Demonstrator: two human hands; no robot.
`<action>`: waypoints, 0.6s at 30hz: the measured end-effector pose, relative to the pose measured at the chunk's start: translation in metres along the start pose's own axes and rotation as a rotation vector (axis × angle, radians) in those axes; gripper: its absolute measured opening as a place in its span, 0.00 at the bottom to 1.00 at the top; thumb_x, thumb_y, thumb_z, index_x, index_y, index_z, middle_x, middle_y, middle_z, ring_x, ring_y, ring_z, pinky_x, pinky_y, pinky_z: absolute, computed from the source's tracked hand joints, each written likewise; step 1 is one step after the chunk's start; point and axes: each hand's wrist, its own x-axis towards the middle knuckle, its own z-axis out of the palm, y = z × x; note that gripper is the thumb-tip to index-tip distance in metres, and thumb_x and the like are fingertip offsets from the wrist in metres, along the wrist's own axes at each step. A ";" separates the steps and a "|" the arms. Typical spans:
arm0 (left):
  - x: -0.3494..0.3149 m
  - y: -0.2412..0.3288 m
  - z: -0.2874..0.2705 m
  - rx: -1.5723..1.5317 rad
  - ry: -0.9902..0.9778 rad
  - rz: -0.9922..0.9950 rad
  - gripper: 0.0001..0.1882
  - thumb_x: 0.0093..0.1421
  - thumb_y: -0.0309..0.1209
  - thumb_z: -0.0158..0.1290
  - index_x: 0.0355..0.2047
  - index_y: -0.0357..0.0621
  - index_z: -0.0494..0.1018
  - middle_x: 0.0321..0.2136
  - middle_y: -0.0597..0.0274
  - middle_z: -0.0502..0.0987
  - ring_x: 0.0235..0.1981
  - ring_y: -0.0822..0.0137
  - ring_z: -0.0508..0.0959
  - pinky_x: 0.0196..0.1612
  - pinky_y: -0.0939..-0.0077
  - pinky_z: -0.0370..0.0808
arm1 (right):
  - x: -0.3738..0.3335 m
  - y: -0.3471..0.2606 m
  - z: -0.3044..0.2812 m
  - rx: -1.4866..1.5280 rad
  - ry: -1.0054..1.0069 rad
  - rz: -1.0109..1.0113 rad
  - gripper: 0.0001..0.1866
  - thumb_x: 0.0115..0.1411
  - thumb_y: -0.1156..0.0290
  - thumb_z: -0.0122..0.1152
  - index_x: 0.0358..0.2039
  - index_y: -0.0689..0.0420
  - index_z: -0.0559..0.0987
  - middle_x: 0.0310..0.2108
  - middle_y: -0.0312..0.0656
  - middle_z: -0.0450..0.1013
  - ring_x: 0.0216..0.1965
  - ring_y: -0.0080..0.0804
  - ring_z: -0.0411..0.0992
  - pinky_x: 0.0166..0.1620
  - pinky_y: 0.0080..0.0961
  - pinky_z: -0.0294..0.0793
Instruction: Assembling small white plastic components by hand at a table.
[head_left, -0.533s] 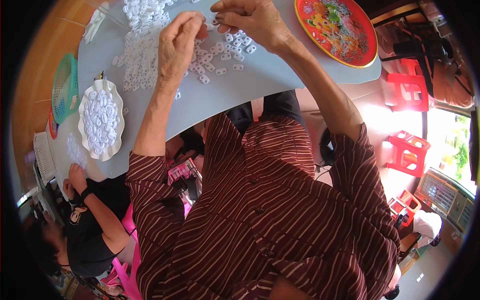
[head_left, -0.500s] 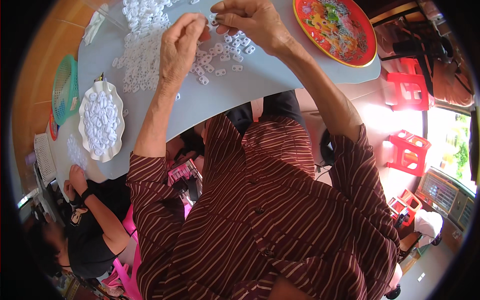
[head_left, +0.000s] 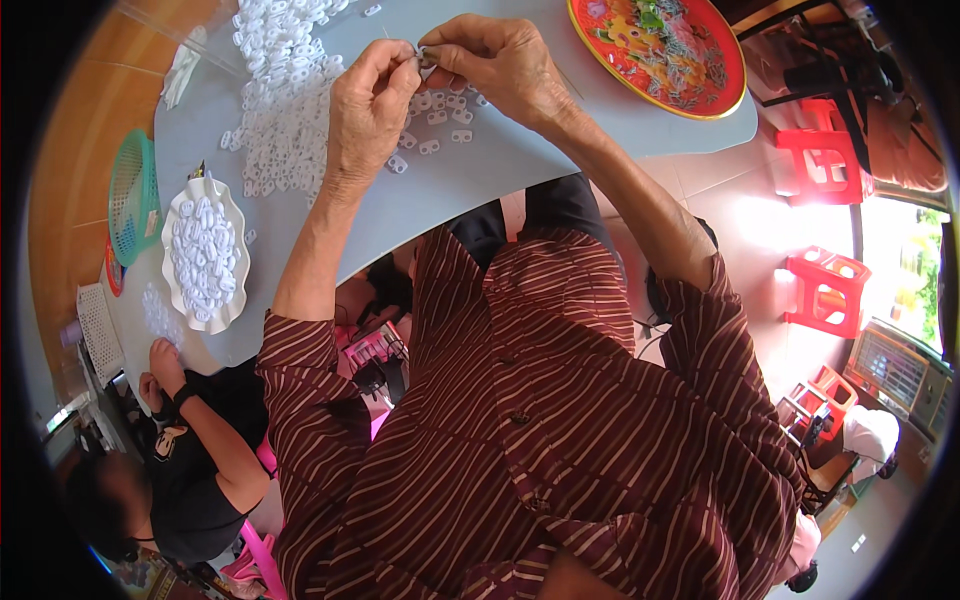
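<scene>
Over the blue-grey tabletop (head_left: 480,160), my left hand (head_left: 372,105) and my right hand (head_left: 505,75) meet fingertip to fingertip, both closed in a pinch. Between them is a small white plastic piece (head_left: 425,58), mostly covered by the fingers. Beneath and beside the hands lie loose white plastic pieces with two holes (head_left: 437,117). A larger heap of white pieces (head_left: 285,120) spreads to the left. To the right stands a red round tray (head_left: 735,75) with a yellow rim, holding many tiny silvery metal parts (head_left: 690,75).
A scalloped white dish (head_left: 240,225) full of white pieces stands at the table's left edge, near a green basket (head_left: 128,195). At lower left a person in black (head_left: 210,500) works at the same table. Red stools (head_left: 830,290) stand on the floor to the right.
My two hands have come together at the fingertips, the right one lowering slightly toward the left. The view has shifted a little, and the tray sits slightly farther up and left in it.
</scene>
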 end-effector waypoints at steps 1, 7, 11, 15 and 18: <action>0.000 0.002 0.000 -0.040 0.006 -0.035 0.06 0.60 0.28 0.50 0.35 0.38 0.71 0.23 0.68 0.73 0.26 0.78 0.73 0.30 0.84 0.70 | 0.000 0.001 0.001 0.001 0.002 -0.001 0.08 0.58 0.75 0.56 0.36 0.64 0.79 0.27 0.38 0.77 0.31 0.21 0.75 0.34 0.19 0.76; -0.001 -0.001 0.000 -0.161 -0.001 -0.110 0.08 0.60 0.30 0.50 0.36 0.38 0.73 0.23 0.67 0.75 0.28 0.77 0.74 0.32 0.83 0.71 | -0.002 0.006 0.012 0.298 0.073 0.129 0.11 0.60 0.68 0.58 0.37 0.63 0.79 0.26 0.34 0.74 0.26 0.17 0.68 0.31 0.15 0.71; -0.001 0.000 -0.002 -0.183 0.015 -0.118 0.09 0.60 0.31 0.50 0.36 0.37 0.73 0.22 0.67 0.75 0.25 0.77 0.73 0.30 0.83 0.70 | -0.002 0.012 0.013 0.288 0.092 0.099 0.11 0.59 0.68 0.60 0.37 0.63 0.79 0.25 0.34 0.73 0.25 0.17 0.67 0.30 0.15 0.70; -0.001 0.006 -0.001 -0.058 -0.039 -0.106 0.11 0.63 0.31 0.47 0.38 0.35 0.73 0.23 0.67 0.74 0.27 0.78 0.70 0.32 0.84 0.67 | 0.000 0.010 0.007 -0.033 0.086 -0.110 0.09 0.57 0.71 0.60 0.36 0.62 0.80 0.26 0.35 0.75 0.27 0.17 0.71 0.32 0.16 0.72; -0.002 0.004 -0.005 -0.054 0.004 -0.111 0.10 0.61 0.30 0.49 0.36 0.35 0.73 0.23 0.67 0.74 0.26 0.78 0.71 0.30 0.83 0.69 | 0.002 0.004 0.009 -0.084 0.089 -0.151 0.08 0.56 0.73 0.60 0.35 0.62 0.80 0.26 0.38 0.77 0.28 0.19 0.73 0.33 0.17 0.73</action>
